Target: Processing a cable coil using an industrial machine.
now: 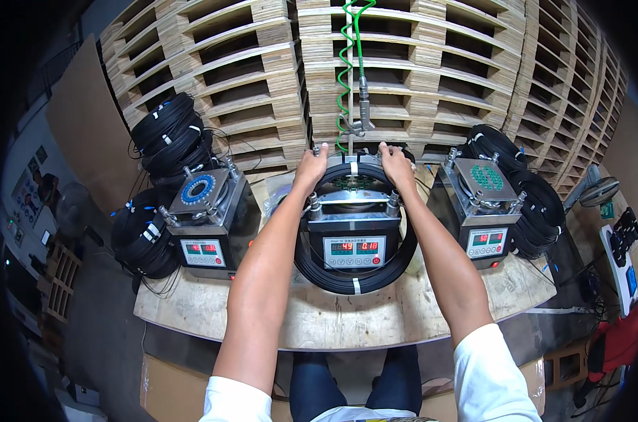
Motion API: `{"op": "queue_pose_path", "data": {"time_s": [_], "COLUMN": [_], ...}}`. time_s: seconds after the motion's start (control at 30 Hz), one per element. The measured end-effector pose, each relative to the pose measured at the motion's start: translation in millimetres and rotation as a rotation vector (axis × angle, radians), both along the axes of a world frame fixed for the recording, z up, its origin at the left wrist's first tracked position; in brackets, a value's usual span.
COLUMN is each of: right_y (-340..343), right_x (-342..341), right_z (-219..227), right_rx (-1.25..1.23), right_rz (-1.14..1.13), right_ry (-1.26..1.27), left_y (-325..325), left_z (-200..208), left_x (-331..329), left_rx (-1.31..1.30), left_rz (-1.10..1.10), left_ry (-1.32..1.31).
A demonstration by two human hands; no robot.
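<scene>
1. Reaching with left hand (312,169) and right hand (398,169) to the far corners of a boxy black-and-silver metal machine (354,228).
2. Unable to tell the fingers' state, clamped or apart.
3. Showing a round black cable coil (333,283) looped around the machine's front, near the front edge of a pale wooden table (375,322).

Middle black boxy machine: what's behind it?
Stacked pale wooden pallets and a metal air gun hanging from a coiled green hose. The machine hides the pale wooden tabletop directly behind it.
</scene>
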State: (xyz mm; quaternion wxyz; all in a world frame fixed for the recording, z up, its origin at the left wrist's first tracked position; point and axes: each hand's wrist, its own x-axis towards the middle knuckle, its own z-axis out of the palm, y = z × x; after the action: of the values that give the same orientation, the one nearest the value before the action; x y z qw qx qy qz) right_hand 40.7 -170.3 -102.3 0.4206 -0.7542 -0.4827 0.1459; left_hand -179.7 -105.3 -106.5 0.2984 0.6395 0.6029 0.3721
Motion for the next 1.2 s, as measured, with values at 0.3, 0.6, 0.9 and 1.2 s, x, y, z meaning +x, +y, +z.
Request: {"op": "queue_pose_path", "data": {"time_s": [0.3, 0.6, 0.9, 1.2], "right_y": [5, 0, -2, -3], "right_x": [5, 4, 1, 5], "right_z": [-5, -3, 2, -1], "right_rx": [0.047, 0.066, 0.052, 0.074], "right_rz": [0.048, 0.029, 0.051, 0.03], "right_ry": [0.002, 0.039, 0.054, 0.05], "left_y": [-1, -5, 4, -8], "left_z": [1, 2, -1, 4], "left_x": [4, 3, 0, 6], "left_rx": [-0.05, 0.017, -0.058, -0.037], "left_rz": [0.087, 0.009, 0.0, 0.018], "left_ry": [0.05, -0.008, 0.003, 0.026]}}
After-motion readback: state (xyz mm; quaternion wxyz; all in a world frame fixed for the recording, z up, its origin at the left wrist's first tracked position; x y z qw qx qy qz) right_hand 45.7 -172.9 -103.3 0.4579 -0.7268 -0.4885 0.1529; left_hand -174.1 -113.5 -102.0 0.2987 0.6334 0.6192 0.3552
